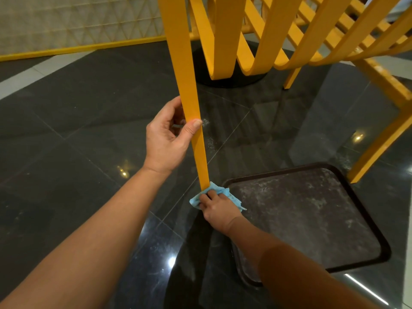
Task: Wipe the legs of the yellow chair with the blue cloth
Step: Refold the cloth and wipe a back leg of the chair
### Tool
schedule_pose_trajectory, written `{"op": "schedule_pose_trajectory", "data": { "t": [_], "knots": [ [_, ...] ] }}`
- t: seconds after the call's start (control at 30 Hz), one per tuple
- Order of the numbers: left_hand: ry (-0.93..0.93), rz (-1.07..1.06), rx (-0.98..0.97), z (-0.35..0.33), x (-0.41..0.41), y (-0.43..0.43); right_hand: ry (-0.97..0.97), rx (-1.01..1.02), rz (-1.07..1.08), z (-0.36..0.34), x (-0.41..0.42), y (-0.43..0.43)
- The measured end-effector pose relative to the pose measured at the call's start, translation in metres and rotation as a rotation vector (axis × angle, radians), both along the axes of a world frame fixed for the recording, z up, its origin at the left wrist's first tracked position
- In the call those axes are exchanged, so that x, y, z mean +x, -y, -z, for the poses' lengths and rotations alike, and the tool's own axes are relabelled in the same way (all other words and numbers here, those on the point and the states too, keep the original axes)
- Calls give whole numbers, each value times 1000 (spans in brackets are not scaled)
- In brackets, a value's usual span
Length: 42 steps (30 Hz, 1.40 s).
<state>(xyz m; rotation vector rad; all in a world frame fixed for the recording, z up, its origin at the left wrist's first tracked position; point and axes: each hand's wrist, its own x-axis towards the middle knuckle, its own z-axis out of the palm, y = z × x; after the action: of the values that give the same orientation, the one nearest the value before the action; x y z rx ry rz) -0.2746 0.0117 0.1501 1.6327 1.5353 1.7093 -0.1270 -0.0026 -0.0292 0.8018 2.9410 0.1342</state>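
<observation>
The yellow chair with its slatted seat fills the top of the head view. One flat yellow leg runs down the middle to the dark floor. My left hand grips this leg about halfway down, thumb across its front face. At the leg's foot my right hand holds the crumpled blue cloth pressed around the bottom end. Another yellow leg stands at the right.
A dark square tray lies on the glossy black tiled floor, right of the cloth. A round black table base sits behind the leg. A yellow-framed mesh screen stands at the back left.
</observation>
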Motion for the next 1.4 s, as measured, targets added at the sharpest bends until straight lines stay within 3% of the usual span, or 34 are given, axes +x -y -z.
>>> {"op": "schedule_pose_trajectory", "data": {
  "t": [0.17, 0.4, 0.73, 1.07, 1.4],
  "knots": [
    [1, 0, -6, 0, 0, 1, 75, -27, -17, -5, 1, 1],
    [5, -7, -13, -1, 0, 1, 0, -23, -1, 3, 3, 2],
    [-1, -1, -10, -1, 0, 1, 301, -13, -130, -2, 3, 2],
    [14, -10, -21, 1, -1, 1, 231, -40, -98, 3, 7, 4],
    [25, -1, -35, 0, -1, 2, 319, -41, -89, -1, 2, 6]
  ]
}}
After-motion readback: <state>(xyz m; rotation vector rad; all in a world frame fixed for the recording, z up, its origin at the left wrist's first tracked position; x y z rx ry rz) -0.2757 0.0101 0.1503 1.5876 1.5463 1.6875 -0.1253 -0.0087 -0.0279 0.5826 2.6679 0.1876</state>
